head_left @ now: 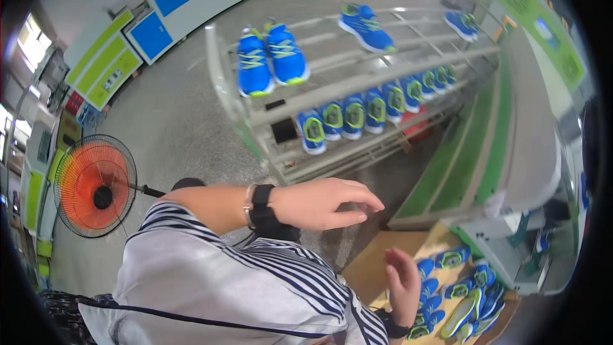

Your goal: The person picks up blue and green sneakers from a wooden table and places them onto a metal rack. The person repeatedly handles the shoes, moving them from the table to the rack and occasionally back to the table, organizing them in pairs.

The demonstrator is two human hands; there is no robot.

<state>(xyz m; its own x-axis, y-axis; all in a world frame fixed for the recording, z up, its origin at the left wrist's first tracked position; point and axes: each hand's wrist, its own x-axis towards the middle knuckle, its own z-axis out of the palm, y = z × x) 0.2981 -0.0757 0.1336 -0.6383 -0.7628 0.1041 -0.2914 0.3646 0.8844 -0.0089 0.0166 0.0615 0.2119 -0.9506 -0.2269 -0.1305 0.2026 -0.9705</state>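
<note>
Hovering over a cardboard box (377, 262) of small blue shoes (469, 294), our 2 hands are both empty at this moment. Our left hand (322, 203), with a dark watch and a metal bracelet at the wrist, is held out flat in the air, fingers loosely extended and closed on nothing, in front of the metal rack (332, 99). Our right hand (403, 281) is raised lower down, palm open and fingers spread, just beside the heap of blue and lime-green shoes in the box, touching none of them as far as we can tell. The rack beyond carries 2 blue shoes (271, 57) side by side on its upper bars, a single one (365, 25) further along, another at the far end, and a row of about 8 on the tier below. We judge this as a pause between picks: no shoe is in hand, and the nearest ones lie in the box under our right hand. A next move would call for lowering the right hand and closing the fingers around 1 shoe without dragging its neighbours, since they lie piled and overlapping. An orange-bladed fan (94, 185) stands on the floor to our left.
</note>
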